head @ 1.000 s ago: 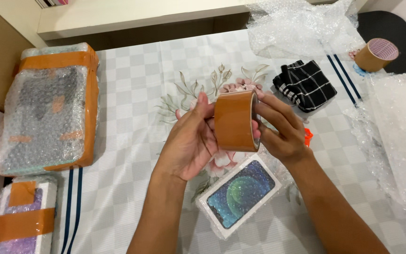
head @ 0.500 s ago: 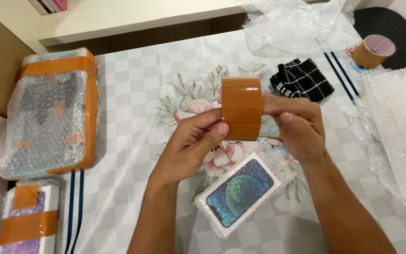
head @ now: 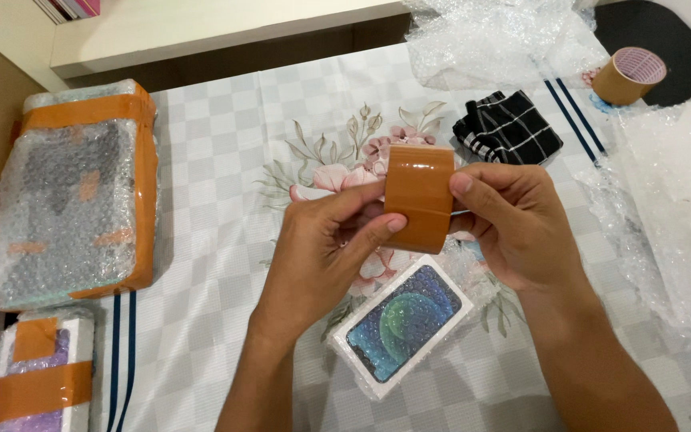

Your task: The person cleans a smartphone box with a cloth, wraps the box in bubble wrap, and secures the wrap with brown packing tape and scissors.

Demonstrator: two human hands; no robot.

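Observation:
Both hands hold a roll of brown packing tape [head: 418,197] upright over the middle of the table. My left hand [head: 325,248] grips its left side, thumb tip pressed on the outer face. My right hand [head: 513,220] clasps the right side, thumb on the upper edge. Just below the hands lies a white phone box [head: 400,324] wrapped in bubble wrap, with a dark blue-green picture on its lid, set at a slant on the checked, flowered tablecloth [head: 217,200].
A large bubble-wrapped parcel taped in brown [head: 73,196] lies at the left, a smaller taped one [head: 37,380] at the lower left. A black checked cloth [head: 507,126], a second tape roll [head: 627,75] and loose bubble wrap [head: 673,200] fill the right and back.
The tape roll has been turned from showing its open core to standing face-on, and the hands have shifted slightly higher and rightward in view. The phone box has stayed in place.

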